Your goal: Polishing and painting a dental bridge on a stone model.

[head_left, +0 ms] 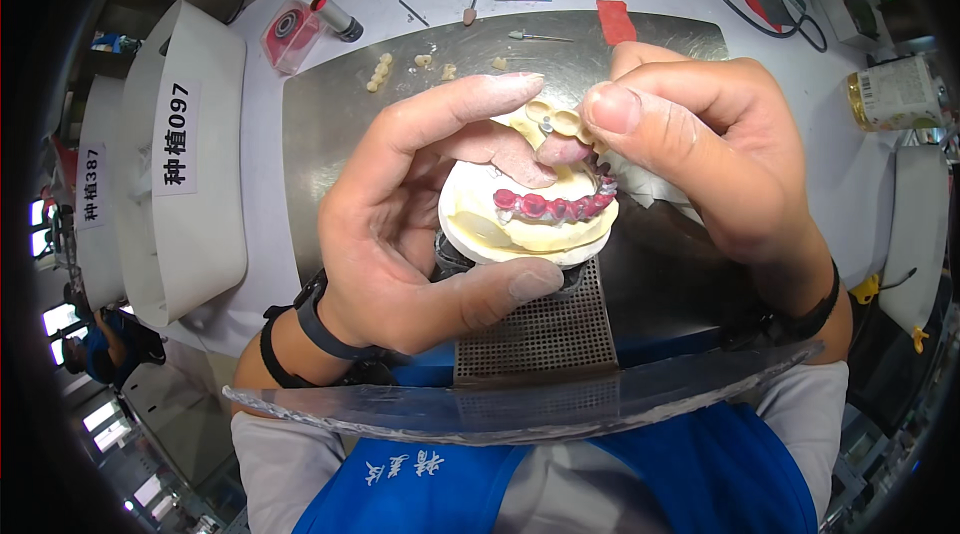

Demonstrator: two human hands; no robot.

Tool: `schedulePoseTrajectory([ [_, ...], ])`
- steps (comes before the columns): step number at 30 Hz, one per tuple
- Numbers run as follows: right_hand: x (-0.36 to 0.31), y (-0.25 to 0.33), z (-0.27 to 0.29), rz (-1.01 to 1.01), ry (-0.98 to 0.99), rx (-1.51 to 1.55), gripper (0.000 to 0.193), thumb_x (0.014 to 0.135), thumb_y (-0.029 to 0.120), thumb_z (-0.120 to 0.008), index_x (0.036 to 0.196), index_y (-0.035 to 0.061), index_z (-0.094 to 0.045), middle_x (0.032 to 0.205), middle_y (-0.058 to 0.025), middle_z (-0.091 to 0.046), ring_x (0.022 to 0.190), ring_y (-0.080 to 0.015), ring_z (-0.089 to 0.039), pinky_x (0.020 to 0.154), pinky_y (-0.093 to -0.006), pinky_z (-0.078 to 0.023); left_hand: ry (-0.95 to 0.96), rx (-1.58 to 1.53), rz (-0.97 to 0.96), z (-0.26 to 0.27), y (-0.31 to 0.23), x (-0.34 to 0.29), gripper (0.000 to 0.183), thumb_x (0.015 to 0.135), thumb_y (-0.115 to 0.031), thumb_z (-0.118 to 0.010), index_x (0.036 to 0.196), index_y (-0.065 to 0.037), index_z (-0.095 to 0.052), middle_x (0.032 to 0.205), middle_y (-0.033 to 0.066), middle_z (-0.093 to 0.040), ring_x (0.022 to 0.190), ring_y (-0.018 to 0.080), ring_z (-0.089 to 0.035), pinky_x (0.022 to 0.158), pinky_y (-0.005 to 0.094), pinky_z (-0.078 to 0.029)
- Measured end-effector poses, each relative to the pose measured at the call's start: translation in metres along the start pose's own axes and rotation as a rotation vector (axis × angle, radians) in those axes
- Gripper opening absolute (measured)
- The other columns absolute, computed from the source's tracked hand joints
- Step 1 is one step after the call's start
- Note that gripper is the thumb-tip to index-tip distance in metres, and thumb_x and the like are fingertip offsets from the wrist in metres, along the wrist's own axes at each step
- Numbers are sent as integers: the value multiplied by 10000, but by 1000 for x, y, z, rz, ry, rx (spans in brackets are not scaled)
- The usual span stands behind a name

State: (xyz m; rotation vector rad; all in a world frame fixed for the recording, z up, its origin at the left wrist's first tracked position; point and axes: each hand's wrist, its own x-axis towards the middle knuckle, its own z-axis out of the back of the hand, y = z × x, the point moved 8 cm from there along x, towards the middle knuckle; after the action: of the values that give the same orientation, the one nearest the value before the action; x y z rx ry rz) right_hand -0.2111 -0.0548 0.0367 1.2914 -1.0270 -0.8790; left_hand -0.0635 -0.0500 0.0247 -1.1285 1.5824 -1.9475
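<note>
A pale yellow and white plaster dental model (475,192) sits in my left hand (385,199), the thumb at its near edge and the fingers curled over its far side. Along its near right runs a row of teeth (555,206) coated dark red. My right hand (705,139) pinches a tooth-coloured dental bridge (566,122) between thumb and index finger, at the far right of the model. Left fingertips lie close beside the bridge; whether it touches the model I cannot tell. The underside of the model is hidden.
Several small tooth-coloured pieces (380,72) and a thin bur (540,37) lie on the metal plate (320,134). Red paper (616,22) is at its far edge. White bins (200,204) stand left, a clear shield (520,412) crosses nearest me, above a perforated grille (535,339).
</note>
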Motion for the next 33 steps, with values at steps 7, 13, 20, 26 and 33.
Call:
schedulePoseTrajectory([
  [7, 0, -8, -2, -54, 23, 60, 302, 960, 157, -524, 874, -74, -698, 826, -101, -647, 724, -106, -565, 646, -237, -411, -26, -36, 5, 0, 2, -1, 930, 716, -260, -851, 1405, 67, -319, 1133, 173, -639, 1089, 227, -622, 971, 337, -486],
  [13, 0, -10, 0, -63, 26, 29, 304, 966, 143, -510, 893, -86, -695, 829, -110, -648, 734, -116, -575, 660, -247, -426, -31, -46, 14, 0, 4, 0, 919, 717, -249, -846, 1402, 69, -323, 1131, 173, -640, 1087, 228, -623, 969, 338, -488],
  [20, 2, -6, -1, -34, 56, -1, 311, 972, 146, -502, 891, -83, -697, 844, -109, -650, 739, -116, -578, 664, -247, -427, -51, -44, 50, 1, 5, 3, 894, 724, -216, -832, 1402, 68, -324, 1116, 165, -638, 1080, 224, -620, 964, 326, -483],
  [26, 11, 15, 33, 348, -182, -855, 108, 759, 165, -762, 821, 83, -729, 689, -44, -556, 666, -205, -509, 599, -311, -398, -122, -104, 118, 10, 6, -2, 687, 771, -4, -736, 1360, 69, -389, 1154, 154, -595, 1112, 196, -585, 983, 313, -447],
  [33, 15, 2, 36, 295, -110, -1098, 178, 785, 205, -729, 932, 105, -714, 888, -61, -612, 866, -248, -561, 706, -379, -444, -204, 34, 10, 21, -5, -3, 528, 802, -52, -715, 1264, 19, -469, 1281, 147, -428, 1169, 200, -518, 1003, 327, -431],
])
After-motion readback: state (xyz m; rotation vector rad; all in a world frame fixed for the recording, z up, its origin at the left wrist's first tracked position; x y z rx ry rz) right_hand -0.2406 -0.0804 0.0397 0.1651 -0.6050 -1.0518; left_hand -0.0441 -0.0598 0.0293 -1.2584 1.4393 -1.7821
